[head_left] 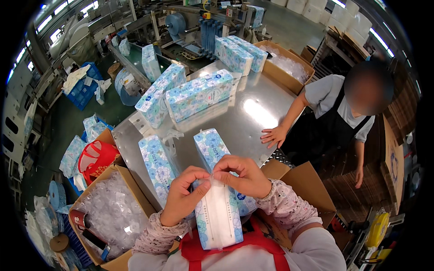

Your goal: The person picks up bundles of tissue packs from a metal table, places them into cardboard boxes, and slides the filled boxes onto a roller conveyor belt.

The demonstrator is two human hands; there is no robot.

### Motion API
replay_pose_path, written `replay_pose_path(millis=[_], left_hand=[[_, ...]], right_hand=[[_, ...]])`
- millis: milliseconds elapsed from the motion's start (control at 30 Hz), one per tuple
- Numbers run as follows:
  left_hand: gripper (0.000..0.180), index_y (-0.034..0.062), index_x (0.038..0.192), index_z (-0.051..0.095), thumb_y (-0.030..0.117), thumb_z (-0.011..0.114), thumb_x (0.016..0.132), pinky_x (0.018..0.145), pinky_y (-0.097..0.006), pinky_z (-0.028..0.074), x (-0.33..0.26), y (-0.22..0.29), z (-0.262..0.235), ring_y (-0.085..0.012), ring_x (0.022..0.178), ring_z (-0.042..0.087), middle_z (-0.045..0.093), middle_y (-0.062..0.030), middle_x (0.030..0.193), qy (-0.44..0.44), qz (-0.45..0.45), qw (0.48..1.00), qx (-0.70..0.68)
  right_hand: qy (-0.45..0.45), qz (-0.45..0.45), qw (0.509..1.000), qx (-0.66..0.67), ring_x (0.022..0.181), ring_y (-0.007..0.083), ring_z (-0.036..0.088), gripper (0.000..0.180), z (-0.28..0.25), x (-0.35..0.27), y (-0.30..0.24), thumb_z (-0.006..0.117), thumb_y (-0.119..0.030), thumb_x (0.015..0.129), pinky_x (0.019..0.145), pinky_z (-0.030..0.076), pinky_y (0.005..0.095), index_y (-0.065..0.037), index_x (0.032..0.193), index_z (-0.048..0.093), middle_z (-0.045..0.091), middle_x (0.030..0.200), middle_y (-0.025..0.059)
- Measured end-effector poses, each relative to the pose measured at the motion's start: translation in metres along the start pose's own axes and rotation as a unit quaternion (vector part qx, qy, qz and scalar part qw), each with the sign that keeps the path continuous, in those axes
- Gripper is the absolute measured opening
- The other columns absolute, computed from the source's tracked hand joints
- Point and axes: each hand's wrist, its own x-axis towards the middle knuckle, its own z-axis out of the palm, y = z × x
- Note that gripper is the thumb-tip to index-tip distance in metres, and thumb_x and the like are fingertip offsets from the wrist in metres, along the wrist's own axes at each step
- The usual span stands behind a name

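The left hand (187, 194) and right hand (244, 177) are close together, thumbs and fingertips pinched on clear film (212, 178) at the far end of a blue-flowered pack (220, 217), just before the red apron (263, 244). The step seems to be working that film; the next move calls for a light, even pinch. Beyond, similar packs (199, 94) rest on a metal table (244, 128).

A co-worker (322, 133) in a black apron stands at right, beside stacked flat cardboard (370, 180). A yellow object (377, 229) is at lower right. At left, a red bag (101, 159) and a blue crate (83, 93) are noted. A blue roll (175, 23) is at the rear; white rolls (312, 8) stand beyond.
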Motion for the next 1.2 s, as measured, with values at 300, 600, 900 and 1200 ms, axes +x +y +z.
replay_pose_path(millis=[300, 600, 900, 1200], left_hand=[[0.007, -0.0017, 0.088, 0.056, 0.005, 0.054, 0.085, 0.077, -0.022, 0.038, -0.001, -0.003, 0.006, -0.0118, 0.086, 0.049, 0.053, -0.0048, 0.091, 0.026, -0.038, 0.996, -0.072], [0.008, -0.0014, 0.089, 0.055, 0.005, 0.053, 0.086, 0.079, -0.022, 0.037, -0.002, -0.006, 0.009, -0.0109, 0.087, 0.048, 0.052, -0.0051, 0.094, 0.058, -0.056, 0.99, -0.115], [0.007, -0.0012, 0.09, 0.055, 0.005, 0.054, 0.086, 0.079, -0.022, 0.037, -0.002, -0.011, 0.011, -0.011, 0.088, 0.048, 0.052, -0.0059, 0.096, 0.065, -0.028, 0.993, -0.092], [0.007, 0.0002, 0.091, 0.052, 0.004, 0.055, 0.085, 0.081, -0.022, 0.038, -0.004, -0.009, 0.014, -0.0102, 0.089, 0.049, 0.055, -0.0057, 0.096, 0.073, -0.025, 0.989, -0.128]], right_hand=[[0.062, -0.014, 0.997, 0.033, 0.076, 0.0117, 0.053, 0.009, 0.007, -0.009, 0.008, 0.058, -0.006, 0.082, 0.068, 0.042, 0.0252, 0.002, 0.086, 0.059, 0.057, 0.081, 0.0069], [0.051, -0.129, 0.984, -0.111, 0.092, 0.0222, 0.054, 0.021, 0.005, -0.016, -0.005, 0.057, -0.003, 0.081, 0.079, 0.042, 0.0285, 0.001, 0.101, 0.06, 0.054, 0.101, 0.0143], [0.002, -0.08, 0.994, -0.07, 0.092, 0.0234, 0.053, 0.024, 0.008, -0.012, 0.001, 0.059, -0.006, 0.079, 0.078, 0.042, 0.0284, 0.0, 0.102, 0.055, 0.052, 0.101, 0.0136], [-0.048, -0.036, 0.997, -0.037, 0.098, 0.0208, 0.049, 0.018, 0.007, -0.01, 0.003, 0.061, -0.009, 0.079, 0.085, 0.037, 0.03, -0.002, 0.094, 0.054, 0.049, 0.109, 0.013]])
